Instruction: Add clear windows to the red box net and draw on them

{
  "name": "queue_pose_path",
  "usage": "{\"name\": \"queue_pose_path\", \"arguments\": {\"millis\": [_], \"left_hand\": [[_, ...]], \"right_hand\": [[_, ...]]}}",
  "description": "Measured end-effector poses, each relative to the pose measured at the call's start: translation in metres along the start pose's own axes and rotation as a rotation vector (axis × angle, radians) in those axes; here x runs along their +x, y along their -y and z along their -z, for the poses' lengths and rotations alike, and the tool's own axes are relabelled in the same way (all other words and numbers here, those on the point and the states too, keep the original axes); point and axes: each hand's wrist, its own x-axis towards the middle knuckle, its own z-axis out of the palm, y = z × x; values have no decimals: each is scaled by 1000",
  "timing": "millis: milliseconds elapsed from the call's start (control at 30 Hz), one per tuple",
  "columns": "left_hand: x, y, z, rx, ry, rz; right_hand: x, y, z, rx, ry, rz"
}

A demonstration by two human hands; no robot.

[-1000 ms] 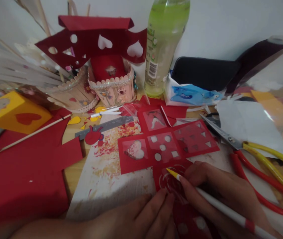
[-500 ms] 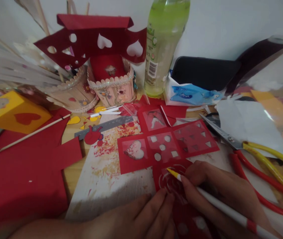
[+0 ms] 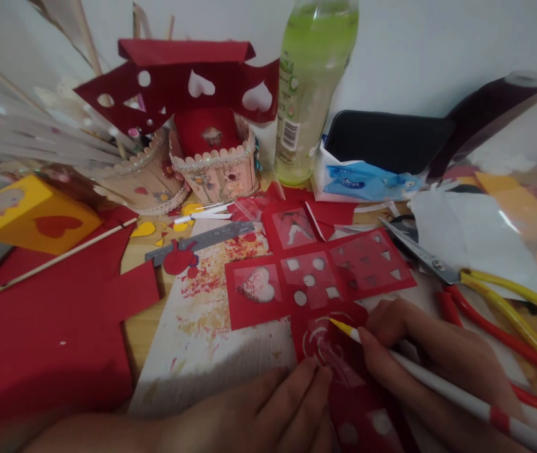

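Observation:
A cross-shaped red paper cutout (image 3: 318,280) with heart, circle and triangle holes lies on a white paint-stained board (image 3: 202,333). My right hand (image 3: 438,358) is closed around a white craft knife (image 3: 438,387) with a yellow tip, and that tip rests on the lowest red panel with curved cuts. My left hand (image 3: 272,412) lies flat, fingers together, pressing the paper's lower left edge.
Scissors with yellow and red handles (image 3: 495,296) lie at the right. Behind stand a green bottle (image 3: 308,88), a tissue pack (image 3: 362,179), stick baskets (image 3: 214,167), a red cutout box (image 3: 187,78), a yellow box (image 3: 27,214), a metal ruler (image 3: 197,242) and a large red sheet (image 3: 46,340).
The knife tip and my right hand have shifted slightly to the right along the curved cut. My left hand stays pressed on the paper.

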Motion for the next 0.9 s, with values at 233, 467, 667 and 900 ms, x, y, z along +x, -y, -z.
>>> {"name": "queue_pose_path", "arguments": {"millis": [233,467,667,900], "left_hand": [[1,-2,-2,-15,-23,48],[0,1,2,-11,14,14],[-1,-1,0,-30,-1,44],[-1,2,3,-42,42,-10]], "right_hand": [[1,-2,1,-41,18,37],[3,1,6,-23,55,12],[4,-2,4,-7,45,14],[4,-5,5,32,56,-16]]}}
